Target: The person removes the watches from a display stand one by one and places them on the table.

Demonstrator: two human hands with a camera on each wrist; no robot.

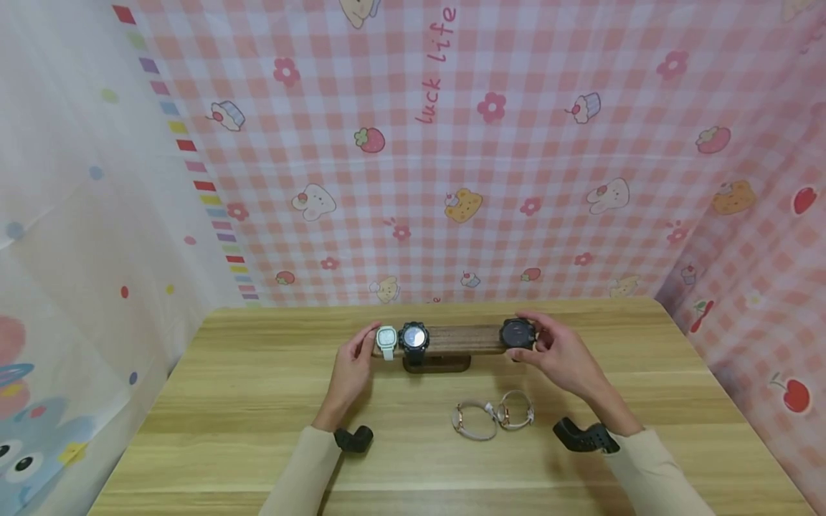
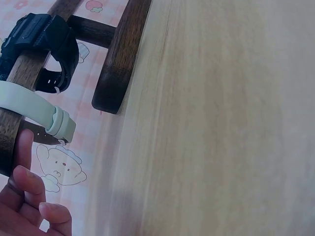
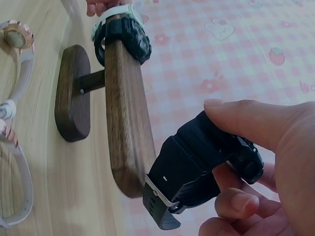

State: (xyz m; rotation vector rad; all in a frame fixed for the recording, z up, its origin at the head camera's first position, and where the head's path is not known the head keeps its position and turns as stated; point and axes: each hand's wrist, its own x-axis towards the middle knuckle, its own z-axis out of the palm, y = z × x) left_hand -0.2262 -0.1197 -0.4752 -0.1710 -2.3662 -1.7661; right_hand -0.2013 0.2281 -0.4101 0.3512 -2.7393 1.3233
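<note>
A dark wooden watch stand (image 1: 461, 338) stands on the table, its bar raised over a small base (image 1: 437, 365). My left hand (image 1: 351, 365) grips the bar's left end, beside a pale green watch (image 1: 386, 338) strapped round it. Right of that, a black watch with a lit-looking dial (image 1: 414, 337) is also on the bar. My right hand (image 1: 560, 352) pinches another black watch (image 3: 189, 162) between thumb and fingers. The strap of this watch is buckled into a loop, right at the bar's right end in the right wrist view.
Two pale-strapped, rose-gold watches (image 1: 474, 421) (image 1: 516, 412) lie side by side on the wooden table (image 1: 245, 430), in front of the stand. A pink checked cloth (image 1: 439, 165) hangs behind the table. Black wrist devices (image 1: 353, 438) (image 1: 584, 436) sit on both forearms.
</note>
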